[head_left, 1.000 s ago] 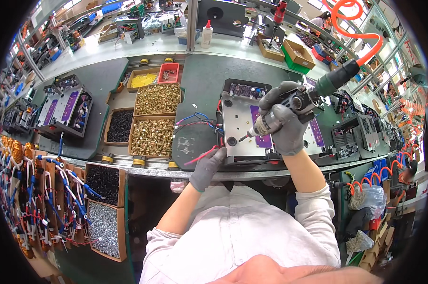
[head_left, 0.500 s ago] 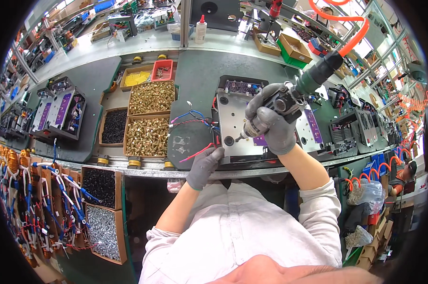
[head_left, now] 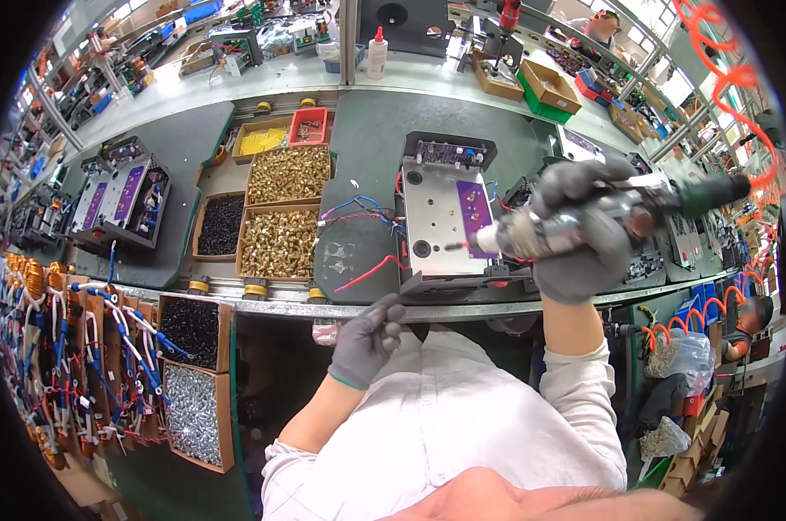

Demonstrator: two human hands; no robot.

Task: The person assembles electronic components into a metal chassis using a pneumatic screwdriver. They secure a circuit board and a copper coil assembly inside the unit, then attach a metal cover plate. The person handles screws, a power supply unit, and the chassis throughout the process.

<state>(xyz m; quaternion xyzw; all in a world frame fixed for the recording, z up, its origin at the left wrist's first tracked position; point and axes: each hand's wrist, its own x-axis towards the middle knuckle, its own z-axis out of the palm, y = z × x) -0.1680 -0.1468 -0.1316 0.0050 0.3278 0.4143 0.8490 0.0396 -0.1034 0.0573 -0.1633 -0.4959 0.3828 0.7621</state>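
Observation:
My right hand (head_left: 584, 230), in a grey glove, is wrapped round an air screwdriver (head_left: 532, 234) held sideways above the chassis, its bit pointing left. That metal chassis (head_left: 436, 221) lies on the green bench, with a silver plate, a purple circuit board (head_left: 472, 208) and dark side walls. The bit hangs over the plate near a round black grommet (head_left: 422, 249). In front of the bench's metal edge, my gloved left hand (head_left: 367, 341) has its fingers curled together; anything between them is hidden. A red wire (head_left: 369, 273) and blue wires (head_left: 356, 206) trail from the chassis's left side.
Boxes of brass-coloured fasteners (head_left: 278, 241) and black screws (head_left: 220, 226) stand left of the chassis. Another chassis (head_left: 119, 195) sits farther left. Wire harnesses (head_left: 89, 365) hang at lower left beside silver screws (head_left: 191, 412). An orange coiled hose (head_left: 736, 78) hangs at upper right.
My right hand has moved right with the screwdriver, which has swung from upright-tilted to nearly level. My left hand has let go of the red wire and drawn back toward me.

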